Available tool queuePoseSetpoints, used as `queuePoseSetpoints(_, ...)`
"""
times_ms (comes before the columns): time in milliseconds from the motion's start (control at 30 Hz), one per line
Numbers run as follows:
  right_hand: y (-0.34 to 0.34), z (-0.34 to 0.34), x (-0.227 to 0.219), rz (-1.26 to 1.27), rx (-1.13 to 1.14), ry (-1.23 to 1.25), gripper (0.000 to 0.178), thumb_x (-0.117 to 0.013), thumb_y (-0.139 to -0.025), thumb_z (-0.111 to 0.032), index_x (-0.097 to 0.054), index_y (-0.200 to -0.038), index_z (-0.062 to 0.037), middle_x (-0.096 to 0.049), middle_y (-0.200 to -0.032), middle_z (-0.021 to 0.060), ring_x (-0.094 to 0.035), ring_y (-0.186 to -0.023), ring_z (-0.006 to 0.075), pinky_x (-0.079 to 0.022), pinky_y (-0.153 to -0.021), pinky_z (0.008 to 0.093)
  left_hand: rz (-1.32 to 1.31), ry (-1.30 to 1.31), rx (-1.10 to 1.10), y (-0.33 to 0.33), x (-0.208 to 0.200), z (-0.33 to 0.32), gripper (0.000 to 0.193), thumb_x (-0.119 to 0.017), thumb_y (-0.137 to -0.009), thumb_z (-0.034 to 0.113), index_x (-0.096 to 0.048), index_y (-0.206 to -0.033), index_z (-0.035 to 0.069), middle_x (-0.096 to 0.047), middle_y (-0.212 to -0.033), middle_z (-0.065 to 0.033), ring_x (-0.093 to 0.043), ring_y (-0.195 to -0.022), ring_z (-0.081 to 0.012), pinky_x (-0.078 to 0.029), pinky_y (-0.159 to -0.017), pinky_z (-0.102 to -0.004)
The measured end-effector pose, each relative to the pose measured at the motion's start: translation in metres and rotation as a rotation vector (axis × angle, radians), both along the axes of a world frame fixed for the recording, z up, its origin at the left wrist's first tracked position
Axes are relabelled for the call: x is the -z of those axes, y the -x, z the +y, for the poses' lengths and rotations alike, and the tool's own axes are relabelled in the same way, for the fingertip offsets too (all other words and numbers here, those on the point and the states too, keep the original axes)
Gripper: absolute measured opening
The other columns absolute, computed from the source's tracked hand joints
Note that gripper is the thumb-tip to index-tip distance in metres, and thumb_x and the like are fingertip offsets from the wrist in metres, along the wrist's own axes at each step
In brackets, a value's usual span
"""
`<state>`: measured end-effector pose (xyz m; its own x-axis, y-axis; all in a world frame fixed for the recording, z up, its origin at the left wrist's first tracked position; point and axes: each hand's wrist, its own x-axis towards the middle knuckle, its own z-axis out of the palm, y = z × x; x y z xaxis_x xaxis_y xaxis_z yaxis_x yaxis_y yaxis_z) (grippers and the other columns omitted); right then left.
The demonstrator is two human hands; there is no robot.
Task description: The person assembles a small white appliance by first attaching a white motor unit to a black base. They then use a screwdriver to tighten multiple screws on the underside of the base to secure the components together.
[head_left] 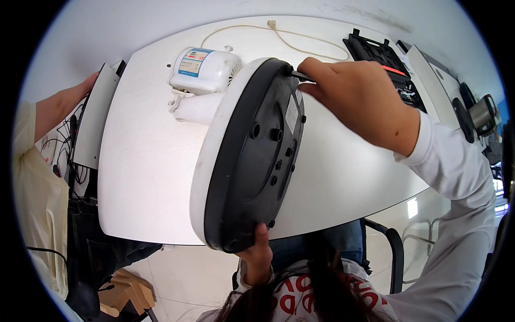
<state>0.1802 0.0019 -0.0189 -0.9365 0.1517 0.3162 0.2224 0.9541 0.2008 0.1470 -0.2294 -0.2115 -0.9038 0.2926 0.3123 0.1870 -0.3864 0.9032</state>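
- Right hand (370,99): I see the thumb and fingers pinched together on a thin dark piece (303,77) at the base's upper end; most of that piece is inside the grip, so I can't tell its kind.
- Left hand (258,257): closed on the base's lower end, thumb on the black underside; other fingers hidden from me.
- Base (241,161): tipped up on its side above the near part of the white table (145,166); can't tell if it touches. White shell, black underside with round feet and recessed holes.
- Pale label (292,114) on the underside: steep slant, print unreadable.
- White housing (220,70): lies behind the base, vented end partly covered. Blue-and-white label (192,62) with small coloured patches, text too small.
- Red lettering (298,295) on wearer's top: broken up by hair.
- Farther out: cream cord (236,27), open black tool case (378,59).
- Co-worker's arm (64,102), far left: cut off by the rim.
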Motion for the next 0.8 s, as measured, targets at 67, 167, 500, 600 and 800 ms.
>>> queuePoseSetpoints(67,0.000,0.002,0.006,0.086,-0.133,0.158,0.016,-0.052,-0.086,-0.018,-0.051,-0.092,-0.0032,-0.055,-0.069,0.0090,-0.057,-0.063,0.0273,-0.044,-0.052,0.0369,0.028,-0.002,0.005,0.001,0.000,0.001,0.079,-0.066,-0.081,0.020,-0.014,-0.139,0.002,-0.031,-0.136,-0.0161,-0.039,-0.121,-0.0286,-0.037,-0.100,-0.0356)
queuePoseSetpoints(167,-0.001,0.012,0.010,0.159,-0.126,1.272,0.024,-0.041,-0.094,-0.020,-0.053,-0.105,-0.0014,-0.037,-0.058,-0.0037,-0.033,-0.049,0.0062,-0.028,-0.041,0.0200,0.041,-0.011,0.018,0.000,0.000,0.004,0.080,-0.065,-0.082,0.021,-0.013,-0.139,0.002,-0.031,-0.137,-0.0160,-0.038,-0.122,-0.0287,-0.035,-0.101,-0.0359)
queuePoseSetpoints(500,0.005,0.007,-0.011,0.064,0.103,1.525,0.012,-0.048,-0.090,-0.014,-0.054,-0.093,-0.0039,-0.042,-0.055,-0.0038,-0.042,-0.048,0.0060,-0.033,-0.041,0.0190,0.021,-0.016,0.014,0.001,-0.001,0.001,0.080,-0.066,-0.082,0.021,-0.014,-0.139,-0.001,-0.030,-0.138,-0.0154,-0.038,-0.122,-0.0275,-0.033,-0.101,-0.0351)
queuePoseSetpoints(600,0.004,0.007,-0.005,0.073,-0.040,-0.160,0.006,-0.057,-0.079,-0.009,-0.055,-0.085,-0.0094,-0.049,-0.057,0.0010,-0.056,-0.054,0.0146,-0.043,-0.047,0.0257,0.026,-0.021,0.023,0.002,-0.005,0.000,0.078,-0.065,-0.082,0.021,-0.016,-0.138,-0.002,-0.032,-0.137,-0.0152,-0.040,-0.121,-0.0267,-0.033,-0.101,-0.0349)
queuePoseSetpoints(800,0.008,0.006,0.007,0.212,-0.163,-0.283,0.012,-0.059,-0.076,-0.011,-0.049,-0.081,-0.0062,-0.053,-0.062,0.0049,-0.057,-0.057,0.0217,-0.044,-0.047,0.0282,0.038,-0.006,0.008,0.004,-0.007,0.001,0.076,-0.064,-0.084,0.025,-0.017,-0.138,-0.002,-0.034,-0.136,-0.0153,-0.041,-0.120,-0.0263,-0.034,-0.100,-0.0350)
